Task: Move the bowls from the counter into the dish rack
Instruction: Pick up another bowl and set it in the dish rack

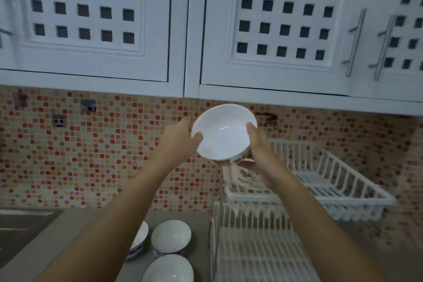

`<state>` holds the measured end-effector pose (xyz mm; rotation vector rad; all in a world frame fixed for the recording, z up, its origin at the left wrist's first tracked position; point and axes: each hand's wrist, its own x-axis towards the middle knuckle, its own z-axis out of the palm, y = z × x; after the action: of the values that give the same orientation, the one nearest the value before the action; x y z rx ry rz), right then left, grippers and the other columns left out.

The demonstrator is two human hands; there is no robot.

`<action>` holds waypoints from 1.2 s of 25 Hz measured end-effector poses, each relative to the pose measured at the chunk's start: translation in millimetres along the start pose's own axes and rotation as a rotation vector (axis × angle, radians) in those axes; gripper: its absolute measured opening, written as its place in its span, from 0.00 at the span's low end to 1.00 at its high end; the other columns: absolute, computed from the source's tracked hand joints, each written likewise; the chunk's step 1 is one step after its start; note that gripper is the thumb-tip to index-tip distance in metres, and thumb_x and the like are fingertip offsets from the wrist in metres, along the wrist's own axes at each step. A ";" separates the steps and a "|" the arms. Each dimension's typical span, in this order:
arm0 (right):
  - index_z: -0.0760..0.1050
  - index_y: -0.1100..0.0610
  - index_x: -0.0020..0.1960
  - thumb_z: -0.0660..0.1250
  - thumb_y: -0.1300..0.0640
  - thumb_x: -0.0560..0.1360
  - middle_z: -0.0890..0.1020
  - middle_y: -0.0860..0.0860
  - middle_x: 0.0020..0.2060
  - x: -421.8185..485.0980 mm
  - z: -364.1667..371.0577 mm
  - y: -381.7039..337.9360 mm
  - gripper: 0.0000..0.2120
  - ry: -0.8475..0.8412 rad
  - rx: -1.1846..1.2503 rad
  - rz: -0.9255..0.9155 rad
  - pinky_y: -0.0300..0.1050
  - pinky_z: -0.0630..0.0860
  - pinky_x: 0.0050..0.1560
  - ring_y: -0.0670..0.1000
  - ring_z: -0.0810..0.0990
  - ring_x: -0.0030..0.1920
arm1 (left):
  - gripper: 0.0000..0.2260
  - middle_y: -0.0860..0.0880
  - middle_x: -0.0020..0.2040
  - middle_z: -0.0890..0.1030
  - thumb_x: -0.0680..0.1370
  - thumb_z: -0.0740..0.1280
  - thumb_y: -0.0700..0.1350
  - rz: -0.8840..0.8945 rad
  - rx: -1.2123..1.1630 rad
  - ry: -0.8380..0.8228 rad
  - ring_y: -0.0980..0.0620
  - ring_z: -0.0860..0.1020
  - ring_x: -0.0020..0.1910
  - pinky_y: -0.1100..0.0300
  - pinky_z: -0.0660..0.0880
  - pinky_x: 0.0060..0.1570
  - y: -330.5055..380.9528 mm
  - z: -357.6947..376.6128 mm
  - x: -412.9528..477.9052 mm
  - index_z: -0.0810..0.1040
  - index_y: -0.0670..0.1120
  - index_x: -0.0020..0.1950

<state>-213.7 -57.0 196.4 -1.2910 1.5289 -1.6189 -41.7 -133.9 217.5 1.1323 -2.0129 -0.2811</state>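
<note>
Both hands are on one white bowl (223, 131), held up in the air and tilted so the inside faces the camera. Left hand (180, 138) has its grip closed on the left rim, thumb hooked over the edge. Right hand (256, 142) is clamped on the right rim, thumb inside, fingers wrapped under the base. So it's a two-handed hold, neither grip loose.

The bowl sits above the upper tier of the white dish rack (332, 181), roughly over its left end and not touching it. There's something patterned in that tier just below the bowl, too blurry to say what. The rack's lower tier (258, 252) runs toward the camera.

Down on the grey desk (68, 231), left of the rack, three more bowls are bunched together: a blue-patterned one (170, 237), a plain white one (168, 269) in front of it, and one (139, 239) half hidden by the left forearm. Mosaic tile wall (91, 155) behind, white cabinets (91, 18) overhead.
</note>
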 end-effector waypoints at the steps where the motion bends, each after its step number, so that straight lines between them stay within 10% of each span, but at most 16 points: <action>1: 0.57 0.44 0.71 0.53 0.33 0.75 0.68 0.52 0.68 -2.5 -17.5 -1.8 0.28 -0.004 -0.072 -0.027 0.51 0.79 0.52 0.56 0.73 0.63 | 0.19 0.43 0.56 0.80 0.78 0.62 0.48 0.070 -0.002 0.040 0.45 0.79 0.47 0.56 0.77 0.39 14.3 5.4 2.7 0.70 0.43 0.67; 5: 0.61 0.44 0.67 0.59 0.40 0.76 0.75 0.47 0.57 -15.1 -66.8 -7.7 0.22 -0.053 -0.180 -0.192 0.40 0.81 0.38 0.48 0.81 0.49 | 0.26 0.50 0.75 0.64 0.78 0.64 0.46 0.537 0.080 0.086 0.48 0.65 0.71 0.51 0.65 0.68 73.3 28.1 14.5 0.60 0.52 0.74; 10: 0.58 0.41 0.71 0.61 0.34 0.71 0.72 0.44 0.62 -15.4 -105.0 -7.2 0.31 -0.051 -0.348 -0.294 0.36 0.77 0.41 0.46 0.78 0.53 | 0.12 0.44 0.53 0.84 0.78 0.63 0.42 0.770 0.206 0.105 0.44 0.82 0.51 0.51 0.78 0.53 111.0 57.0 47.7 0.78 0.46 0.61; 13: 0.48 0.39 0.74 0.68 0.32 0.64 0.66 0.44 0.67 -10.1 -134.4 0.7 0.46 -0.084 -0.371 -0.278 0.46 0.76 0.56 0.47 0.69 0.65 | 0.12 0.45 0.46 0.86 0.78 0.64 0.40 0.705 0.017 0.259 0.47 0.83 0.42 0.68 0.73 0.43 107.9 74.0 49.4 0.82 0.46 0.58; 17: 0.61 0.44 0.72 0.76 0.43 0.63 0.71 0.44 0.64 -3.5 -154.2 15.2 0.42 -0.093 -0.452 -0.304 0.41 0.78 0.51 0.47 0.71 0.64 | 0.13 0.46 0.44 0.85 0.78 0.64 0.38 0.488 -0.242 0.318 0.53 0.78 0.37 0.83 0.68 0.34 95.7 96.5 35.1 0.80 0.44 0.61; 24: 0.63 0.49 0.72 0.78 0.40 0.59 0.66 0.47 0.53 18.6 -142.7 27.0 0.47 -0.134 -1.010 -0.584 0.40 0.71 0.55 0.45 0.66 0.54 | 0.36 0.55 0.70 0.68 0.64 0.66 0.57 0.380 -0.386 -0.578 0.54 0.71 0.65 0.56 0.74 0.58 49.1 96.1 23.8 0.59 0.60 0.71; 30: 0.65 0.51 0.71 0.76 0.39 0.61 0.69 0.53 0.63 27.4 -133.0 47.9 0.44 -0.154 -1.278 -0.802 0.49 0.76 0.55 0.52 0.68 0.62 | 0.33 0.51 0.67 0.67 0.62 0.76 0.60 0.356 -0.022 -0.403 0.48 0.72 0.62 0.47 0.77 0.59 44.0 113.2 24.2 0.62 0.62 0.61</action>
<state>-354.1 -34.8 172.8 -2.8812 2.1535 -0.6671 -158.5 -147.9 178.8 0.7218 -2.5123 -0.3673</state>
